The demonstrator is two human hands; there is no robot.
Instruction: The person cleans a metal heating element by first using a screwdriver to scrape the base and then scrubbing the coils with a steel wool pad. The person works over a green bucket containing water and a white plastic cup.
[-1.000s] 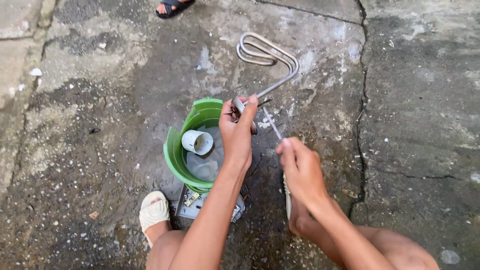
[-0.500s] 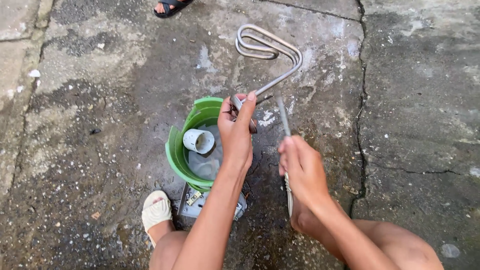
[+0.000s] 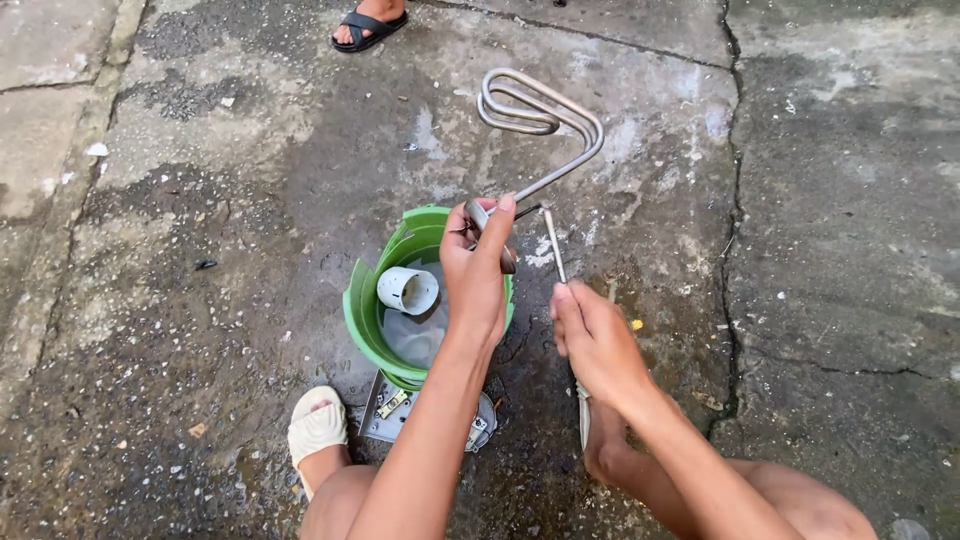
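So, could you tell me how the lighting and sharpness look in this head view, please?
Head view: soft, even daylight with no hard shadows; the damp concrete ground shows pale sheen in patches, and the bent metal heating coil carries mild highlights. The left hand, right hand and green bucket are sharp, without visible motion blur; the edges bend slightly from the wide lens.

Greens, greys and bare metal on wet concrete

The bucket (image 3: 372, 318) was bright green, with a white cup (image 3: 407, 290) inside; the coil (image 3: 540, 115) and rod (image 3: 553, 244) were silver-grey. The ground (image 3: 200, 200) was mottled grey, darker in wet patches. One sandal (image 3: 316, 425) was cream, the far sandal (image 3: 368, 28) black.
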